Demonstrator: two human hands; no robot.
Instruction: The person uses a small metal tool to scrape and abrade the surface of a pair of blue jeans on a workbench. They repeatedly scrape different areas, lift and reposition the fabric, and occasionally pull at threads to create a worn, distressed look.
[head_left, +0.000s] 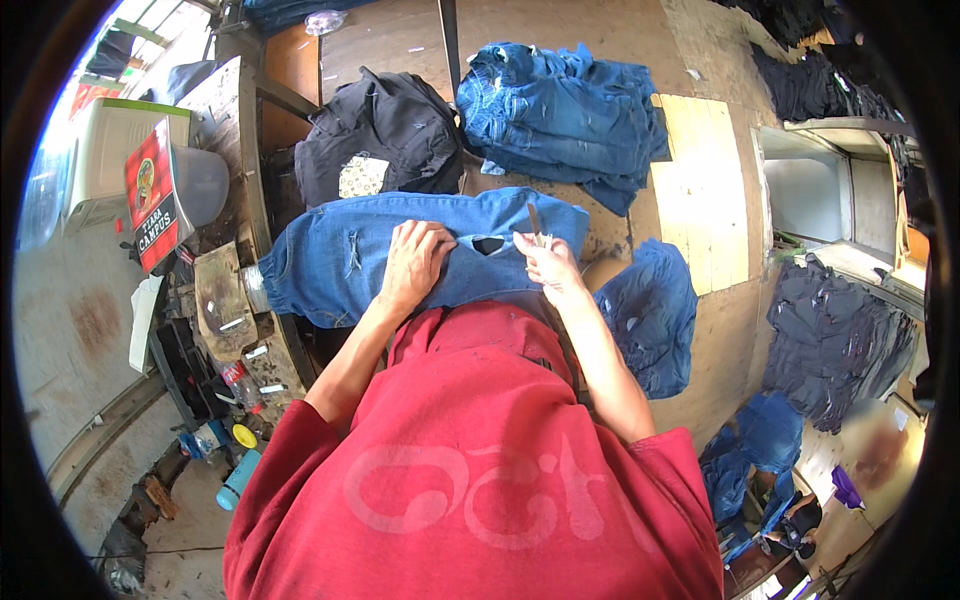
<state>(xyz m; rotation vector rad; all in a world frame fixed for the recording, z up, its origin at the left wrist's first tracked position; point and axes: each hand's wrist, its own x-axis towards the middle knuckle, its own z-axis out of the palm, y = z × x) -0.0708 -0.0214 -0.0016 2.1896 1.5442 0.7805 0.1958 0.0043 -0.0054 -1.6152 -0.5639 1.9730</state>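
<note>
The blue jeans lie spread flat across the table, right under both hands, with a dark torn hole in the cloth between them. The left hand rests palm down on the denim just left of the hole, fingers loosely spread and pressing the cloth, holding nothing. The right hand sits just right of the hole, fingers closed around a slim knife whose blade stands up and away from the hand; it also seems to pinch the edge of the cloth, though I cannot tell for certain. Beyond the hands, further across the table, a stack of folded blue jeans sits, and to the left of that, beyond the left hand, a black garment lies crumpled. To the right of the right hand another piece of blue denim hangs off the table's edge.
</note>
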